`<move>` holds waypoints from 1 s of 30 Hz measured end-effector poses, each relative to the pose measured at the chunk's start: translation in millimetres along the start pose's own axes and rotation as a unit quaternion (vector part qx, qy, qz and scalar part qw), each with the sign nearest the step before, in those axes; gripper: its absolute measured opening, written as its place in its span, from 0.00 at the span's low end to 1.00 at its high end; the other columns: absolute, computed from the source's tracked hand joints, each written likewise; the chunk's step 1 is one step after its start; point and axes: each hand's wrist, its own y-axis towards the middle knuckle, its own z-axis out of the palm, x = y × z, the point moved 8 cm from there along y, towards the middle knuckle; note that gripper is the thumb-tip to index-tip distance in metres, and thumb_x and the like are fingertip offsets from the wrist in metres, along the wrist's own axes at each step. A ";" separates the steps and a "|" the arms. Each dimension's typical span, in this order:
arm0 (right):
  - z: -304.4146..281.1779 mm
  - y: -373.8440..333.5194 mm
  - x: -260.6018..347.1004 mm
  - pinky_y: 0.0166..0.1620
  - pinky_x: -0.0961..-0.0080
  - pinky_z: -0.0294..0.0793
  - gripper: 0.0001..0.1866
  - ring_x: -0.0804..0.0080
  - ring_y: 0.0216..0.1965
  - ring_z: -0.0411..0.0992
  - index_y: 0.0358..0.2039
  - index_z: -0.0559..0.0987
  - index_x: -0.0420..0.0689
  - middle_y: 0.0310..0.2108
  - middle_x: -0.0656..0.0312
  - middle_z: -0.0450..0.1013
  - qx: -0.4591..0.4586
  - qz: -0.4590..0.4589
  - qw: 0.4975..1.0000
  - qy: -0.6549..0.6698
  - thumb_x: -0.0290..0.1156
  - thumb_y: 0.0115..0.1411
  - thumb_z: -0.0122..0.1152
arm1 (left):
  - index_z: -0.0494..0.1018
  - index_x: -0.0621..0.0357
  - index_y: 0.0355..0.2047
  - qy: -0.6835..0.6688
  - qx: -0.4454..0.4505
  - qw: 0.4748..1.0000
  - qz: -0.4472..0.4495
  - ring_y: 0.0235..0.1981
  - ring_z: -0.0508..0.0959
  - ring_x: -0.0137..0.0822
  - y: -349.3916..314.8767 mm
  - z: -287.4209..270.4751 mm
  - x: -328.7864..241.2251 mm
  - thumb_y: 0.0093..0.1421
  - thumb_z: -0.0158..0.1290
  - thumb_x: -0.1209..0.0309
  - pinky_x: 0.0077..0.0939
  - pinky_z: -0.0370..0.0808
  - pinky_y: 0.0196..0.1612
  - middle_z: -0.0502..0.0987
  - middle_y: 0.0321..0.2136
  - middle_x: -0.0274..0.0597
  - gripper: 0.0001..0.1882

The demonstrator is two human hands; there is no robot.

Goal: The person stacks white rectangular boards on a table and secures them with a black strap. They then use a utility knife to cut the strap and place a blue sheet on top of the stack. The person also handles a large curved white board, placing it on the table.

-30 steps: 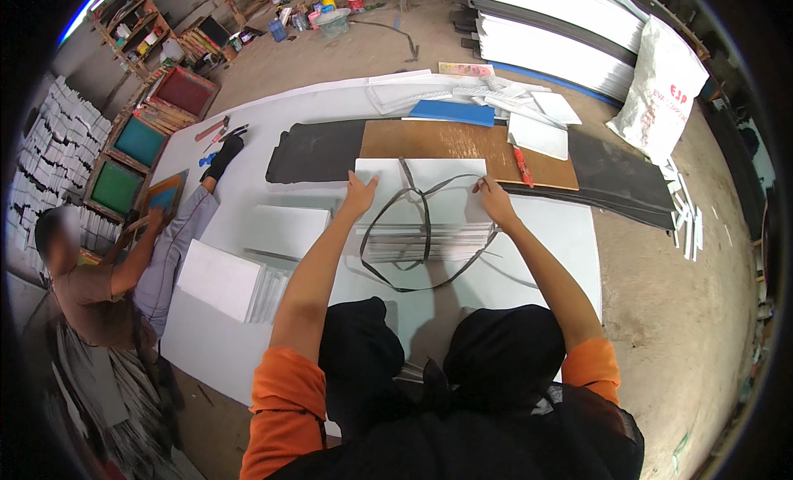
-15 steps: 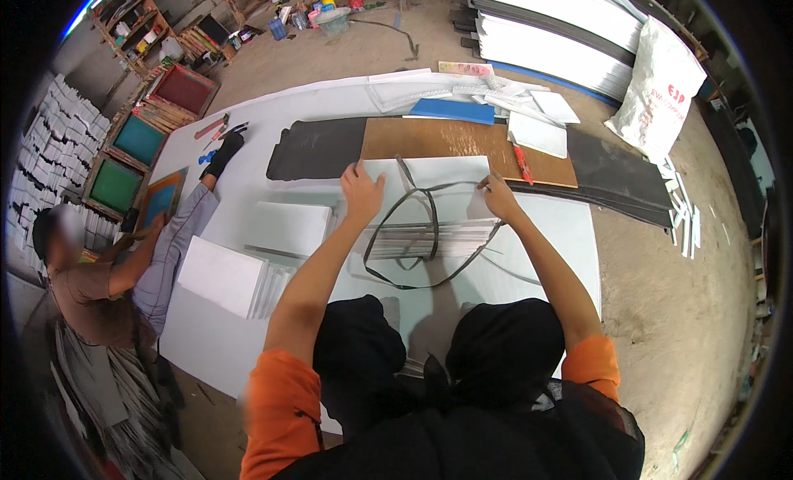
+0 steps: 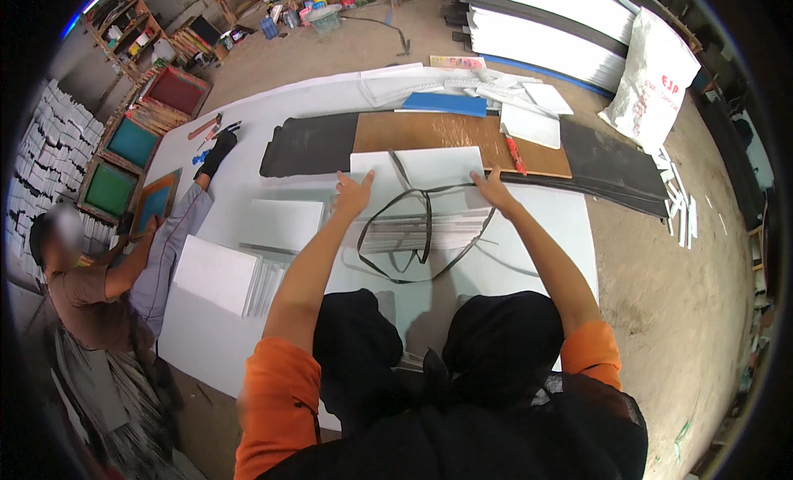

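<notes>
A stack of white sheets lies before me on the white work surface, its layered edges facing me. A dark flat strap runs across its top and lies in a loose loop over its near side. At the stack's left edge is my left hand, thumb and fingers spread. My right hand is at the right edge, thumb apart from the fingers. The strap passes up to this hand and partly disappears beneath it; whether it is pinched there is hidden. Both arms reach forward over my knees.
White panel stacks stand to the left. Beyond my hands lie a brown board, dark sheets, a red tool and a blue piece. Another person sits at far left, one leg stretched onto the surface.
My view has shifted slightly. The left hand has slid down the stack's left edge, and the right thumb and fingers look farther apart. The strap's loop keeps nearly the same shape.
</notes>
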 end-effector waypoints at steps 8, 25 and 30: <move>17.7 -4.2 -19.9 0.51 0.70 0.57 0.31 0.56 0.50 0.59 0.51 0.50 0.34 0.47 0.43 0.59 0.058 -0.005 0.998 -0.039 0.39 0.52 0.46 | 0.51 0.72 0.49 -0.141 0.168 0.974 0.053 0.48 0.64 0.52 23.3 27.0 28.6 0.50 0.46 0.48 0.34 0.60 0.50 0.62 0.46 0.62 0.40; 60.9 -78.7 87.0 0.44 0.66 0.59 0.22 0.60 0.42 0.58 0.36 0.71 0.44 0.35 0.56 0.63 0.088 -0.400 0.810 -0.421 0.42 0.43 0.61 | 0.69 0.57 0.27 0.095 0.169 0.841 0.505 0.31 0.66 0.39 -101.8 0.8 -93.7 0.53 0.47 0.58 0.32 0.64 0.36 0.66 0.27 0.44 0.14; 63.2 -53.8 89.4 0.36 0.67 0.65 0.10 0.60 0.32 0.66 0.31 0.70 0.41 0.26 0.54 0.67 0.145 -0.310 0.908 -0.243 0.33 0.51 0.52 | 0.69 0.61 0.25 -0.104 0.310 0.898 0.295 0.19 0.70 0.37 -77.1 9.3 -90.9 0.55 0.44 0.61 0.28 0.67 0.26 0.70 0.20 0.45 0.14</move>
